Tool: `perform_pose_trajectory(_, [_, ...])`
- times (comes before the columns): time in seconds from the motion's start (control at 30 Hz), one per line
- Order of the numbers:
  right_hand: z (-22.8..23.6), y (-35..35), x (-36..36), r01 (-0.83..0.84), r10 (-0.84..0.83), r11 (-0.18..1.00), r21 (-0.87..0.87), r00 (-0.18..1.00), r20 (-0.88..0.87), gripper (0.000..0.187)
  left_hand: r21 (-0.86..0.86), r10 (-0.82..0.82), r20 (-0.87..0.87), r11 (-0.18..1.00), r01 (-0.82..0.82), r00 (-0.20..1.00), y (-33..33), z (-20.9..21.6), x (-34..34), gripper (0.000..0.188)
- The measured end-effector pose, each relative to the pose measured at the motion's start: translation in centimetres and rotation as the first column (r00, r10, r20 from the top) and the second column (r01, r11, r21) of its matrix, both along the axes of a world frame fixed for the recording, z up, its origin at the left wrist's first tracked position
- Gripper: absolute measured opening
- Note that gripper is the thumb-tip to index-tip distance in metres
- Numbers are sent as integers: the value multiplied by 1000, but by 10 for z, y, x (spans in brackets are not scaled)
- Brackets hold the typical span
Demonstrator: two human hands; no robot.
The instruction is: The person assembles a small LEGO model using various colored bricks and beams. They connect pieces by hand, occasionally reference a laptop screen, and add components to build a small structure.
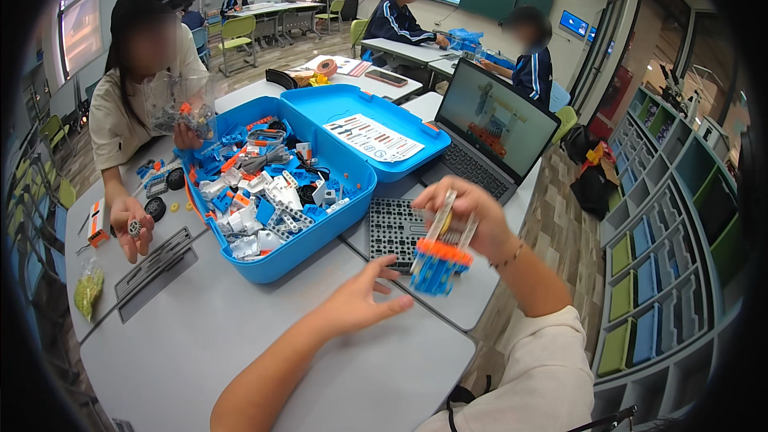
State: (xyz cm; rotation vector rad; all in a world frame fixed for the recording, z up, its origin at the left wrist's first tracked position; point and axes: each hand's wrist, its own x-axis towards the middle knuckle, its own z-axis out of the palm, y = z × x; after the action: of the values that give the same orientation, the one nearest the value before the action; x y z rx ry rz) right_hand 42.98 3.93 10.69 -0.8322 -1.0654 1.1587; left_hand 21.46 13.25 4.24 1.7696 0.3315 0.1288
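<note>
My right hand grips a small model built of toy construction pieces, holding it up over the table. Its lower part is blue, an orange layer crosses above that, and pale beams rise from it between my fingers. My left hand is open just to the left of the model, fingers stretched towards it and apart from it. Behind both hands lies a dark grey plate with holes, partly hidden by the model and my right hand.
A blue box full of loose pieces stands left of centre, its lid folded back. An open laptop is behind my right hand. At left, a person holds a grey gear and a clear bag of parts.
</note>
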Motion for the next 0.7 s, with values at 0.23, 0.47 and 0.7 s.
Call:
perform_pose_trajectory(0.23, [-36, 3, -54, -77, 115, 985, -156, 962, 247, 26, -529, -83, 200, 829, 179, 976, -15, -39, 7, 64])
perform_pose_trajectory(0.47, [-35, 46, 37, 59, 23, 989, -135, 844, 536, 64, -717, 58, 86, 697, 21, 995, -10, -39, 2, 39])
perform_pose_trajectory(0.7, [-32, 96, 216, 894, -317, 428, 132, 11, 948, 65, -722, 34, 78, 691, 33, 996, -7, -38, 4, 39])
